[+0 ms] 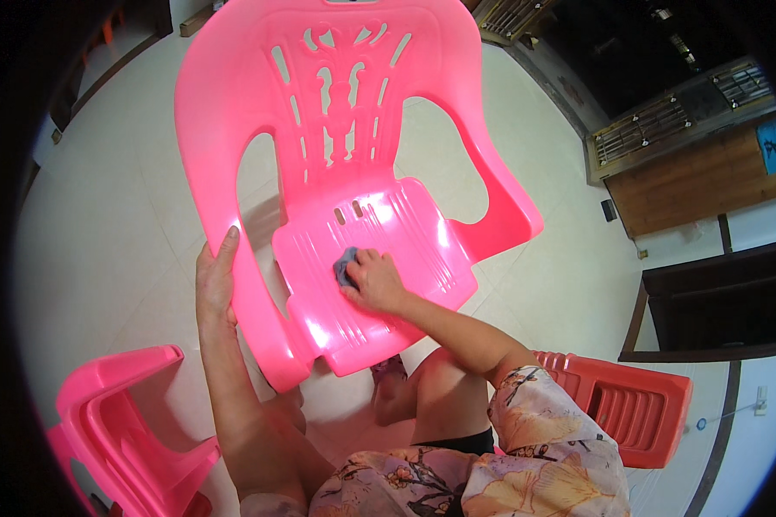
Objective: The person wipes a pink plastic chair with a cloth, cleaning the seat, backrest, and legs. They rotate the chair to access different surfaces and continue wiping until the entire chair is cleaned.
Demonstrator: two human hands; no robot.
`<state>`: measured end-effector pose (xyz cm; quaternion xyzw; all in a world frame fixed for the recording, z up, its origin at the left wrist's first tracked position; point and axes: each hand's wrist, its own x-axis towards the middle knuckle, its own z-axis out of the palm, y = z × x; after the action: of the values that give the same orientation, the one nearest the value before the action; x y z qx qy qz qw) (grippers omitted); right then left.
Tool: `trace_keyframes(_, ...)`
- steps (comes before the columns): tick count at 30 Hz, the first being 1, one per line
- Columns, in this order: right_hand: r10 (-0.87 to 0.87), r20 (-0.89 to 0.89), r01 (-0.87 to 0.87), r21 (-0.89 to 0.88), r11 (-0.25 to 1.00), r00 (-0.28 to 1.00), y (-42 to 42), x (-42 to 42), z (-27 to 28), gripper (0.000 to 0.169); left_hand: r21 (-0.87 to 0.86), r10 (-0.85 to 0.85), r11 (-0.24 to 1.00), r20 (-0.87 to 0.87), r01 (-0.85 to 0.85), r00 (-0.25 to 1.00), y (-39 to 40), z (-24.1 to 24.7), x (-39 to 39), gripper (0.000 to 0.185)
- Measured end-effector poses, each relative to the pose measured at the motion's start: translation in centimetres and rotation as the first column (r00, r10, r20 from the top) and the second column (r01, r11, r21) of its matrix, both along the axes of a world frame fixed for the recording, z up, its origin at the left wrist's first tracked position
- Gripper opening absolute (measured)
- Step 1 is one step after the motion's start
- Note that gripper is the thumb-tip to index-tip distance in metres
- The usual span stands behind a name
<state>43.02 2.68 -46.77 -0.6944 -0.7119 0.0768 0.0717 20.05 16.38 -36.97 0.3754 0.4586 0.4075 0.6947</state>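
Observation:
A pink plastic armchair (427,258) with a cut-out floral backrest faces me, its seat just in front of my knees. My left hand (218,274) grips the armrest on the left, thumb on top of the rim. In my right hand (375,281) is a crumpled grey-blue cloth (346,266), pressed against the ribbed seat near its middle. Two short slots pierce the seat behind the cloth. The chair's legs are mostly hidden beneath the seat.
At the lower left stand more pink plastic chairs (129,433), seemingly stacked. A red plastic stool (640,407) is close by on my right. Pale floor tiles (136,213) surround the chair. Along the right wall are a wooden panel (679,181) and a dark doorway (724,304).

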Motion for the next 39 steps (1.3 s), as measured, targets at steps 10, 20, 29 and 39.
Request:
trace_keyframes(10, -0.251, 0.143, 0.226, 0.174, 0.959, 0.957, 7.1, 5.7, -5.0, 0.028, -0.026, 0.014, 1.000, 0.014, -0.014, 1.000, 0.0, 0.3, -0.1, 0.033)
trace_keyframes(20, -0.524, 0.131, 0.386, 0.533, 0.753, 0.842, 9.8, 6.0, -7.3, 0.031, 0.000, 0.044, 0.999, -0.102, -0.044, 0.994, -0.6, 1.7, 0.7, 0.035)
trace_keyframes(29, 0.017, -0.172, 0.051, 0.382, 0.923, 0.985, 5.3, -6.9, -5.5, 0.041, 0.030, 0.012, 0.999, -0.038, -0.011, 0.999, 0.4, -0.6, -0.2, 0.027)
trace_keyframes(39, -0.089, 0.025, 0.075, 0.338, 0.938, 0.996, 8.3, 1.0, -6.7, 0.040, 0.005, 0.013, 1.000, -0.099, -0.012, 0.995, -0.1, 0.9, 0.2, 0.033)
